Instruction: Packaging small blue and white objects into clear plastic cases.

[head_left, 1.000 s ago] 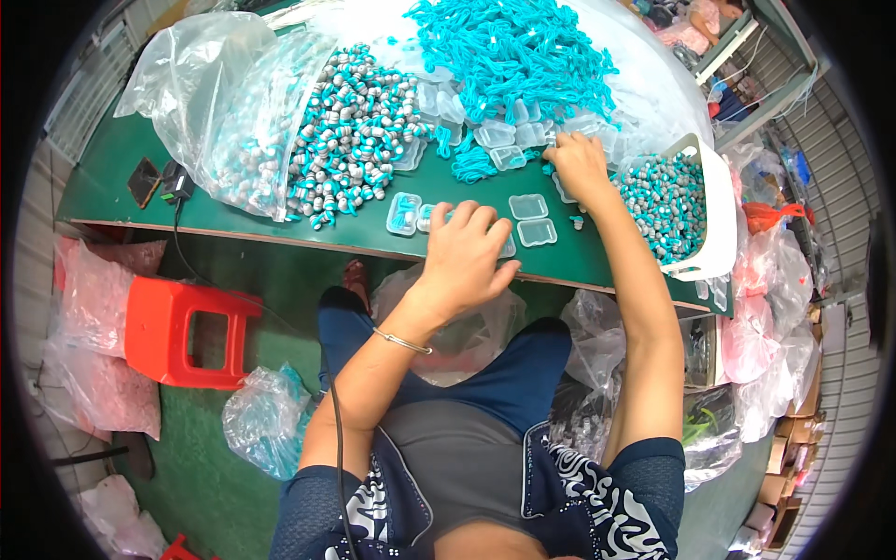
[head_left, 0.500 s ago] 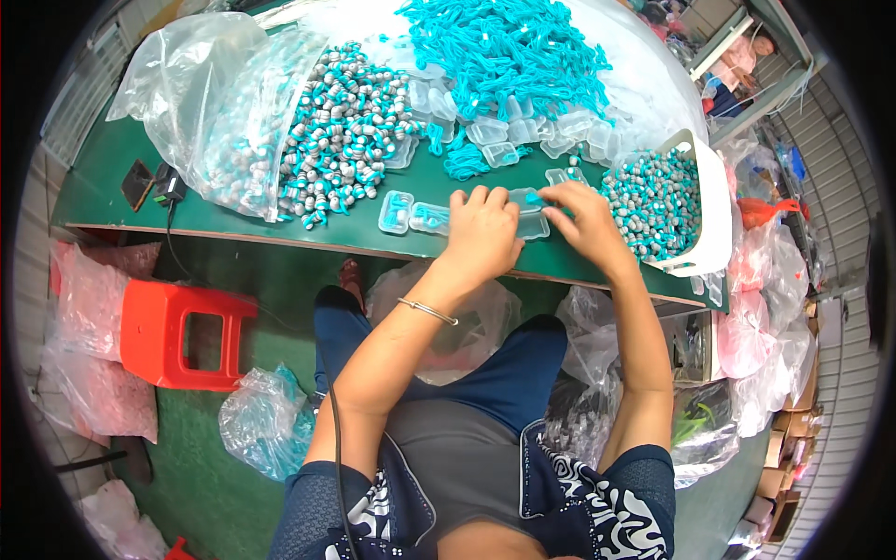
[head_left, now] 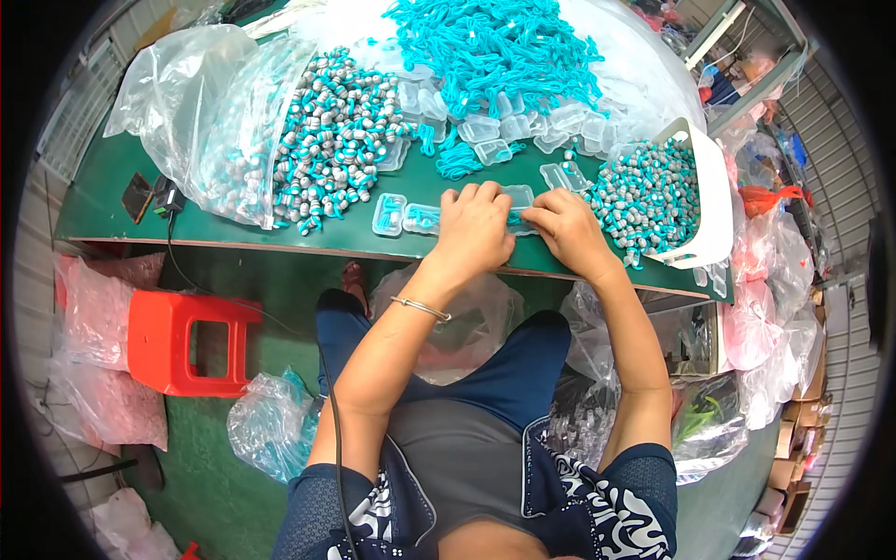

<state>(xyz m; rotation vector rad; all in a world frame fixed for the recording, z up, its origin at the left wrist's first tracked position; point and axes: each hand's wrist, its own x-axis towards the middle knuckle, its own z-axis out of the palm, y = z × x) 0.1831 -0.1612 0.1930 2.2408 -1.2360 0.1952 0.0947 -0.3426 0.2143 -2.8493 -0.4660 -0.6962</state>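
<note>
At the front edge of the green table, my left hand curls over an open clear plastic case, its fingers closed on it. The case's raised lid shows between my hands. My right hand meets it from the right, thumb and fingers pinched at a small teal piece by the case; the fingers partly hide it. Left of my left hand lie two small clear cases with teal pieces inside, the outer case and the inner case. Another clear case lies beyond my right hand.
Grey-and-teal small pieces spill from a clear bag at left. A white basket tipped at right holds more. A heap of teal cords and several empty clear cases lie behind. A red stool stands on the floor.
My right hand has moved left and closer to my left hand, bringing the teal piece down to the case. My left hand stays over the case. The view has shifted slightly.
</note>
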